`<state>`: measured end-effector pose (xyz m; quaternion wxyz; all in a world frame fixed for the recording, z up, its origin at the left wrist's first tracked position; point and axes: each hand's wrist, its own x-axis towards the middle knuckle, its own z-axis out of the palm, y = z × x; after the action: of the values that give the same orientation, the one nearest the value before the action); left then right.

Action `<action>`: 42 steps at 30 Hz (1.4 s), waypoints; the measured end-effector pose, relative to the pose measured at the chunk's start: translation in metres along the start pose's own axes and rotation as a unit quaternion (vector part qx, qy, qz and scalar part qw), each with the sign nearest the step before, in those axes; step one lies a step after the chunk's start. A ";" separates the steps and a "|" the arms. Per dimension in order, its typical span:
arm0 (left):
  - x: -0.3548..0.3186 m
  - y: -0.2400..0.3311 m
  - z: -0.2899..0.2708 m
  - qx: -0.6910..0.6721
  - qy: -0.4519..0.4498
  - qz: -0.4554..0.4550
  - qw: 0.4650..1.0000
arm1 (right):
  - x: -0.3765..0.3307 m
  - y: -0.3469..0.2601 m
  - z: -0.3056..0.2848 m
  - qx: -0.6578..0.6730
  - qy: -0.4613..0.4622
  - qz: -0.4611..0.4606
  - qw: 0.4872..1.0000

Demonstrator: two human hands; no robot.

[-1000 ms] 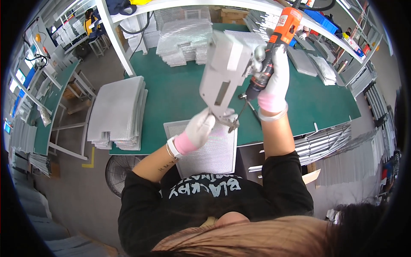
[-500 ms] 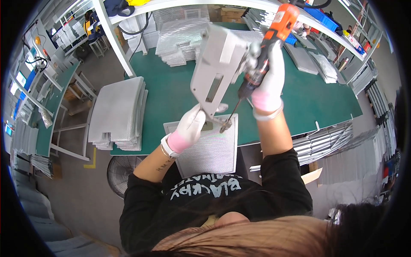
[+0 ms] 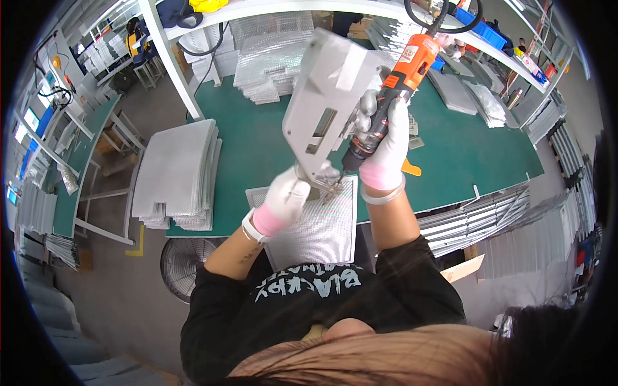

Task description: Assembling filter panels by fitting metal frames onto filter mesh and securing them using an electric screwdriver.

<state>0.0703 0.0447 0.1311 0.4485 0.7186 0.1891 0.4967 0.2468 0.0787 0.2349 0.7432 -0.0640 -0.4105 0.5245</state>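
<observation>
My left hand (image 3: 288, 198), in a white and pink glove, has its fingers closed at the lower end of a light grey housing (image 3: 331, 83) with a long slot. My right hand (image 3: 388, 148), gloved the same way, is wrapped round an orange and black power screwdriver (image 3: 400, 80) to the right of the housing. The driver slants down to the left. Its bit ends by a small metal piece (image 3: 331, 191) close to my left fingertips; whether they touch is too blurred to tell. Below both hands lies a framed mesh panel (image 3: 315, 235) at the bench's front edge.
A stack of silvery mesh sheets (image 3: 174, 167) sits on the green bench (image 3: 473, 164) at left, with another stack (image 3: 270, 55) behind. An orange-yellow handled item (image 3: 411, 168) lies right of my right hand. Overhead runs a white shelf (image 3: 296, 6); a floor fan (image 3: 183, 264) stands at lower left.
My right hand and the screwdriver have moved left and down, nearer to me. The housing has shifted slightly left. The orange-yellow item on the bench has come into sight.
</observation>
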 end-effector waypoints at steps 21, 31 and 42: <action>-0.023 -0.033 -0.008 -0.013 0.004 -0.017 1.000 | 0.031 -0.016 0.011 -0.063 0.024 -0.018 0.998; 0.003 0.009 -0.018 -0.035 0.093 0.057 0.993 | 0.039 -0.023 0.011 -0.028 -0.050 -0.009 0.998; 0.095 0.087 -0.041 0.233 0.078 0.093 0.965 | 0.004 0.010 -0.018 -0.089 -0.081 0.065 0.991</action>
<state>0.0605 0.0855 0.2599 0.2041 0.7768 0.2668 0.5326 0.2520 0.0926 0.2203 0.6628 -0.1134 -0.5093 0.5371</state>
